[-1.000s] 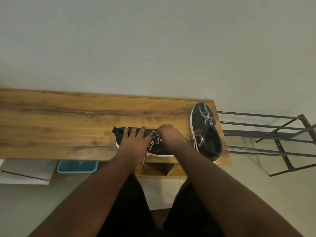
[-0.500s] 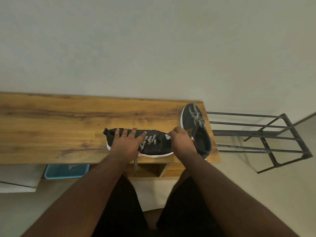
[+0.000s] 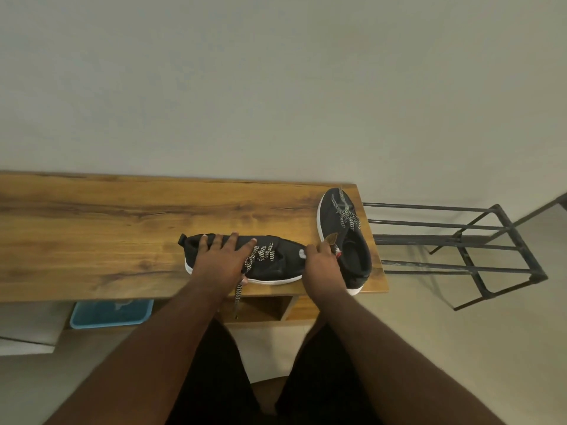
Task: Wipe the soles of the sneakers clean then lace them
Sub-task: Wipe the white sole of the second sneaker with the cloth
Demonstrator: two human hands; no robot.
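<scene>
Two black sneakers with white soles lie on the wooden table. The near sneaker lies sideways along the front edge, its black-and-white lace partly threaded and one end hanging over the edge. My left hand lies across its heel half, fingers spread, thumb at the sole, holding it down. My right hand is at its toe end, fingers closed on a small white wad. The second sneaker, laced, stands at the table's right end, just right of that hand.
A dark metal rack stands on the floor right of the table. A blue tray sits under the table at the left, next to a pale board. An open shelf compartment is below the front edge. A plain wall is behind.
My right hand has moved from the laces to the toe end of the near sneaker, with a white wad showing at its fingertips. My left hand has stayed on the sneaker.
</scene>
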